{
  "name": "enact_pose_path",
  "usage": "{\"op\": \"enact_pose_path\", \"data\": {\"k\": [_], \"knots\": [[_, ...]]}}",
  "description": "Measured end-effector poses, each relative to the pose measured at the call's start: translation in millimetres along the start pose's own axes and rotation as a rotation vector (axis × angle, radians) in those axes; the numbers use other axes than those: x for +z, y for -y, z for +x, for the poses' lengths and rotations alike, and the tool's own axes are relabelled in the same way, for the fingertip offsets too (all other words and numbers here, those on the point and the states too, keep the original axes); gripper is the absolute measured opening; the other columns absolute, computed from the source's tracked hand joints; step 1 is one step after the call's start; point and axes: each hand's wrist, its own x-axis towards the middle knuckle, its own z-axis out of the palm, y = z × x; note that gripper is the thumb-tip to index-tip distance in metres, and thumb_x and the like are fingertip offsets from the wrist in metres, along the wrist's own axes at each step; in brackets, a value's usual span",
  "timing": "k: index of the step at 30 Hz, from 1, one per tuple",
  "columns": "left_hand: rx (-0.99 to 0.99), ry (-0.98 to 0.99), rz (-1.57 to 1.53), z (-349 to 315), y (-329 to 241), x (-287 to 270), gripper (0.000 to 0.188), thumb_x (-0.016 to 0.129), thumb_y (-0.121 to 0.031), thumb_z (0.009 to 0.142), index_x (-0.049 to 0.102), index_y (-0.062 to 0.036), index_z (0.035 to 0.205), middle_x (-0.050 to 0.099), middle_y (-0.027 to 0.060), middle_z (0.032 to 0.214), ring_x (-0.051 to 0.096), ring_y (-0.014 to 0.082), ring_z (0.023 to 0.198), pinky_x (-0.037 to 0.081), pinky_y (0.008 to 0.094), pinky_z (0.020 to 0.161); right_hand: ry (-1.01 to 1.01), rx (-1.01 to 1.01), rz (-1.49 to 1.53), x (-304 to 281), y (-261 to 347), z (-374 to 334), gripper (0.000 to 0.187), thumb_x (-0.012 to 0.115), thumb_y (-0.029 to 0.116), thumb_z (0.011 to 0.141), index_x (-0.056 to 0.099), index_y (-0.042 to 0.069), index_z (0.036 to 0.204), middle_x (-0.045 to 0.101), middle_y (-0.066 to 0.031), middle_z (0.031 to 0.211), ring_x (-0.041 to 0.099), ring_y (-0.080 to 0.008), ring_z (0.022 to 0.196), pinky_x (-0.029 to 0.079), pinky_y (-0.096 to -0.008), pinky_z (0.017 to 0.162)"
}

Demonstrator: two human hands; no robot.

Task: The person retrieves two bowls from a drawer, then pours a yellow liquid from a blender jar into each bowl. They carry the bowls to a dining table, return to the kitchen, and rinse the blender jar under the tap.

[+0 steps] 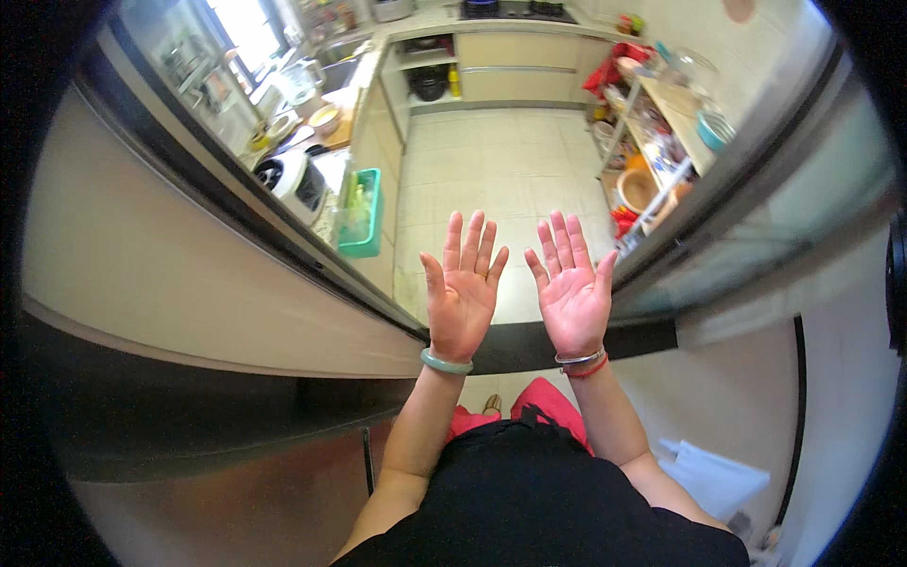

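My left hand (462, 286) is raised in front of me, palm up toward the camera, fingers spread, holding nothing. A pale green bangle circles its wrist. My right hand (571, 283) is held up beside it the same way, empty, with a silver bracelet and a red cord on the wrist. Both hands hover over the dark door threshold (515, 342) of a kitchen, touching nothing.
A tiled kitchen floor (501, 161) lies ahead. A counter (321, 123) with a rice cooker (295, 181), kettle and a green basket (364, 215) runs along the left. A cluttered metal rack (652, 142) stands on the right. Sliding glass door frames flank the opening.
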Motion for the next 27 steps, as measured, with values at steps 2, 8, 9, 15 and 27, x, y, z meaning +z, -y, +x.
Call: {"op": "enact_pose_path", "data": {"k": [2, 8, 9, 15, 27], "knots": [[0.064, -0.026, 0.015, 29.3, -15.2, -13.7, 0.074, 0.035, -0.059, 0.097, 0.017, -0.0146, 0.153, 0.019, 0.0116, 0.158, 0.02, 0.025, 0.145, 0.019, 0.045, 0.118, 0.019, 0.066, 0.007, 0.3, -17.0, 41.9, 0.075, 0.029, 0.06, 0.098, 0.021, 0.007, 0.151, 0.025, -0.0091, 0.157, 0.025, -0.0237, 0.143, 0.029, -0.0439, 0.113], [0.202, -0.108, 0.081, 114.8, -35.0, -52.5, 0.074, 0.036, -0.06, 0.096, 0.018, -0.0158, 0.153, 0.021, 0.0115, 0.158, 0.022, 0.0255, 0.145, 0.019, 0.0453, 0.118, 0.068, 0.223, 0.056, -11.2, -46.6, 160.2, 0.074, 0.03, 0.058, 0.099, 0.023, 0.006, 0.151, 0.027, -0.0097, 0.156, 0.029, -0.0243, 0.141, 0.029, -0.0445, 0.113], [0.227, -0.116, 0.089, 132.2, -36.7, -57.0, 0.074, 0.037, -0.06, 0.096, 0.018, -0.016, 0.153, 0.021, 0.0115, 0.158, 0.022, 0.0257, 0.145, 0.019, 0.0454, 0.118, 0.078, 0.248, 0.06, -12.6, -50.3, 182.5, 0.073, 0.031, 0.058, 0.099, 0.023, 0.006, 0.151, 0.028, -0.0096, 0.156, 0.029, -0.0242, 0.141, 0.029, -0.0445, 0.113], [0.334, -0.2, 0.143, 232.3, -46.0, -80.4, 0.074, 0.039, -0.059, 0.096, 0.019, -0.0163, 0.153, 0.023, 0.0109, 0.157, 0.023, 0.0255, 0.144, 0.02, 0.0458, 0.117, 0.123, 0.389, 0.07, -16.5, -67.3, 308.0, 0.072, 0.033, 0.057, 0.099, 0.025, 0.007, 0.15, 0.03, -0.0089, 0.154, 0.031, -0.0238, 0.14, 0.03, -0.0445, 0.112], [0.537, -0.357, 0.218, 377.1, -100.0, -147.4, 0.072, 0.045, -0.055, 0.096, 0.022, -0.0163, 0.152, 0.023, 0.0099, 0.156, 0.023, 0.0248, 0.144, 0.021, 0.0466, 0.117, 0.232, 0.621, 0.044, -28.9, -145.8, 493.8, 0.073, 0.039, 0.056, 0.098, 0.024, 0.008, 0.15, 0.029, -0.0092, 0.154, 0.031, -0.0248, 0.14, 0.03, -0.0476, 0.112]]}}
